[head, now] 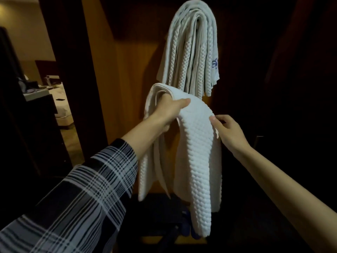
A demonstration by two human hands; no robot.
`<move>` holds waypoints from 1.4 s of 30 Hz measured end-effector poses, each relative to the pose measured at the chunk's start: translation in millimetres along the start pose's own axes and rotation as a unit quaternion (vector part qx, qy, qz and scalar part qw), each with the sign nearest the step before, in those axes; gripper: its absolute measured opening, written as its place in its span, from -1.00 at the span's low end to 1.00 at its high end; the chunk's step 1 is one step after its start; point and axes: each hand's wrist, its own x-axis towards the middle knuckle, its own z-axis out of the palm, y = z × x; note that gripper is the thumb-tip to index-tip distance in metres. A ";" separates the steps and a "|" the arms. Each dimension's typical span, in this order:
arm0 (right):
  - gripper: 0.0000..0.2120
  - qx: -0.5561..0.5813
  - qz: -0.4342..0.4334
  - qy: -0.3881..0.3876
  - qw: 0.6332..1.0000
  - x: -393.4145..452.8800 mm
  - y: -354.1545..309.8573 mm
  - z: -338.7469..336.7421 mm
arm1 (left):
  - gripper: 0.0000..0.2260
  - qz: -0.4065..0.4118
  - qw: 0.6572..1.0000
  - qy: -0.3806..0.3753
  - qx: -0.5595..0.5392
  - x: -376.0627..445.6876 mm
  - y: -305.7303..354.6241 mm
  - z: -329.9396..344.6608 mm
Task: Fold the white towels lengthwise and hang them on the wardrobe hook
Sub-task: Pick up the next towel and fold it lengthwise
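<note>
A white waffle-textured towel [193, 161] hangs folded over my left hand [169, 110], which grips it at its top fold, thumb on top. My right hand [226, 130] pinches the towel's right edge with thumb and fingers. Above and behind, several folded white towels [191, 52] hang in a bundle from a wardrobe hook, which the cloth hides. One of them carries a blue embroidered mark. The held towel's top sits just below the bundle's lower ends.
The wardrobe's wooden back panel [131, 79] is behind the towels, with dark sides left and right. A dark object [164, 212] sits on the wardrobe floor below. Through the opening at left, a bed [60, 106] and cluttered furniture show.
</note>
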 end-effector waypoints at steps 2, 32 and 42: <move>-0.34 -0.012 0.011 -0.018 1.000 -6.7 1.3 5.6 | -0.57 -0.010 0.999 0.040 -0.022 -0.2 5.8 10.8; -0.66 -0.214 -0.093 0.234 0.944 -45.5 14.0 60.1 | -0.67 0.079 0.997 0.016 0.013 -23.2 54.1 67.9; -0.88 -0.129 -0.164 0.258 0.944 -34.0 6.6 68.7 | -0.36 0.082 0.976 0.032 0.199 -3.0 64.1 58.0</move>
